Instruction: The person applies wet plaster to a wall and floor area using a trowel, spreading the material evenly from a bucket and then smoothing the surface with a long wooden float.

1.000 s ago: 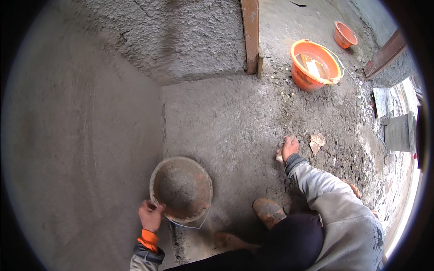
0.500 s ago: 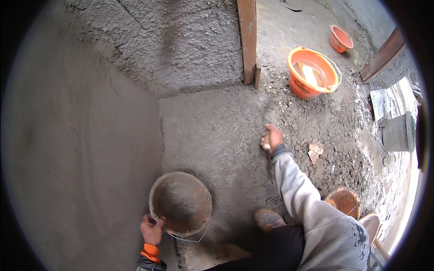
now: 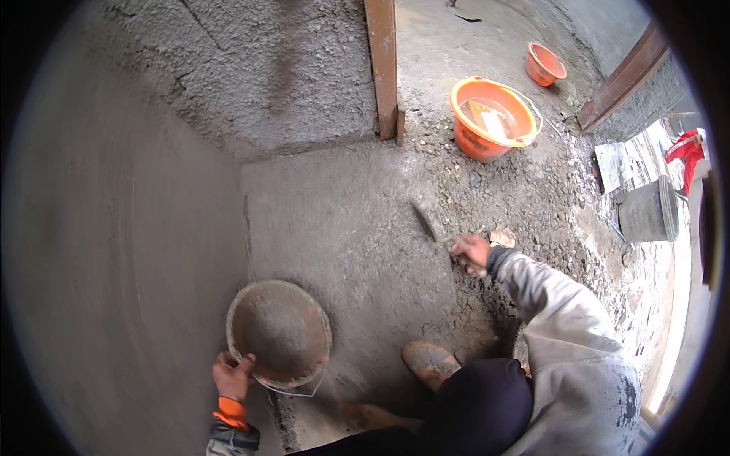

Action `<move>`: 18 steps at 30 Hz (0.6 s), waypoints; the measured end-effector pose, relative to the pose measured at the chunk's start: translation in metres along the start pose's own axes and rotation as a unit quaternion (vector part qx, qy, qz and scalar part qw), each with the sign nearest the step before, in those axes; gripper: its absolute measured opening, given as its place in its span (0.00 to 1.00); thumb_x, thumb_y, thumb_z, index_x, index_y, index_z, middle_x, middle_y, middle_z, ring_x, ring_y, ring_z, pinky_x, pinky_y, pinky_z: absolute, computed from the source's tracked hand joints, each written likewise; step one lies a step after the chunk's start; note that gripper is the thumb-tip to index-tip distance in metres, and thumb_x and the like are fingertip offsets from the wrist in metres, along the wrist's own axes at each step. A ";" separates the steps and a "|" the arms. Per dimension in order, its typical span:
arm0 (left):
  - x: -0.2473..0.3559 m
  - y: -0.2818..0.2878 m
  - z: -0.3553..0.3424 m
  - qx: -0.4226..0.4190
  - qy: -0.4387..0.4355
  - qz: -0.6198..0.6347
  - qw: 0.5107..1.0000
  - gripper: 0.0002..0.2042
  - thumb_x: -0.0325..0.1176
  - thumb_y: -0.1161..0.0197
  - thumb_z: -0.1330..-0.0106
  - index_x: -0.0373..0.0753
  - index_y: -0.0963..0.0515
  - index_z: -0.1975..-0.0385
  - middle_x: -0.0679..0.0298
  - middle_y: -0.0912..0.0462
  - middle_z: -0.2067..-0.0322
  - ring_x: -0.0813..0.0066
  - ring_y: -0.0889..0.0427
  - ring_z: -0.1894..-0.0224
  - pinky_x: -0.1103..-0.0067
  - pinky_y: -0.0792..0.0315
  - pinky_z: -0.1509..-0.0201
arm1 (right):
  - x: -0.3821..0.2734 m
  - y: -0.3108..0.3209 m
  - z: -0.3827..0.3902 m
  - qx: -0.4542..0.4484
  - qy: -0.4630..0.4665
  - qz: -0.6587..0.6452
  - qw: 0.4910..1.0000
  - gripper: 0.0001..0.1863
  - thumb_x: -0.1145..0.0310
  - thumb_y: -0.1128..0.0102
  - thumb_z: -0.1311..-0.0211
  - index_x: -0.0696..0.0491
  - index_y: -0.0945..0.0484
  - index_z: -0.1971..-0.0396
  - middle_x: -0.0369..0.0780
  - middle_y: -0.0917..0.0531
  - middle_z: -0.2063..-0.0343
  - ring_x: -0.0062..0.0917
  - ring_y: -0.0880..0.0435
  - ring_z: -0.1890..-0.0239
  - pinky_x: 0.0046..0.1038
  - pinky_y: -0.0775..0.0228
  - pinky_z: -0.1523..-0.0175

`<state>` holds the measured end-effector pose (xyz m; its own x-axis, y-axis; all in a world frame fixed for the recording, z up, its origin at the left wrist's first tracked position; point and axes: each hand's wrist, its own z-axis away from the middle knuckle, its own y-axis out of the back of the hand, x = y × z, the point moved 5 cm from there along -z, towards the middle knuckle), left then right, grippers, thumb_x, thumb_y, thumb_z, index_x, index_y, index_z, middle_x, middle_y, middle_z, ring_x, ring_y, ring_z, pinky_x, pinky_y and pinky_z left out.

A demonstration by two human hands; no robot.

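Observation:
My left hand (image 3: 232,375) is closed on the near-left rim of a round mortar bucket (image 3: 278,285), thumb inside and fingers outside. Grey, wet-looking mortar coats the inside of this bucket, and its wire handle hangs down on the near side. Out to the right, my right hand (image 3: 473,254) is wrapped around the handle of a trowel (image 3: 427,222). The trowel's narrow blade points away and to the left, over the smoothed grey floor strip (image 3: 319,205); whether it touches the surface I cannot tell.
An orange bucket (image 3: 475,143) with liquid and a pale block stands beyond, with a smaller orange bucket (image 3: 546,64) behind. Rough rubble (image 3: 525,197) covers the ground at right, near a grey bucket (image 3: 642,216). A plastered wall (image 3: 129,251) rises left; a wooden post (image 3: 382,68) stands ahead.
My right hand has swung right and closer to me with the trowel, whose blade was blurred before. The view has shifted slightly. My left hand stays on the mortar bucket's rim.

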<state>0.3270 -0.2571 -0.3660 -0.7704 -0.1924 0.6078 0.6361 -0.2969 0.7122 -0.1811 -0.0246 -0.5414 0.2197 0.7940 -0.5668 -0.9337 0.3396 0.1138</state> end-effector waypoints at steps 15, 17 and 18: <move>-0.003 0.012 0.006 0.005 -0.035 -0.051 0.998 0.12 0.29 0.34 0.52 0.32 0.32 0.81 0.65 0.28 0.88 0.81 0.30 0.88 0.81 0.35 0.85 | -0.019 0.052 0.041 0.226 0.255 0.382 0.859 0.17 0.61 0.49 0.48 0.58 0.34 0.63 0.51 0.23 0.73 0.46 0.23 0.68 0.39 0.32 0.60; 0.001 0.012 0.012 -0.010 -0.005 -0.061 0.998 0.12 0.30 0.34 0.52 0.30 0.32 0.81 0.64 0.28 0.89 0.80 0.29 0.88 0.81 0.35 0.85 | -0.024 0.052 0.030 0.192 0.234 0.361 0.882 0.19 0.61 0.48 0.50 0.58 0.35 0.64 0.52 0.24 0.71 0.48 0.24 0.65 0.40 0.32 0.59; 0.003 0.011 0.016 -0.024 0.008 -0.053 0.998 0.13 0.30 0.34 0.51 0.30 0.31 0.81 0.63 0.28 0.90 0.79 0.29 0.89 0.81 0.35 0.85 | -0.029 0.050 0.023 0.206 0.231 0.366 0.878 0.18 0.61 0.48 0.50 0.58 0.35 0.64 0.52 0.24 0.71 0.48 0.24 0.65 0.40 0.32 0.59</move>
<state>0.3324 -0.2461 -0.3506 -0.8340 -0.1720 0.5243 0.5485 -0.3614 0.7540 -0.2279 -0.0188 -0.5004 -0.6235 0.6181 -0.4787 -0.5748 0.0526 0.8166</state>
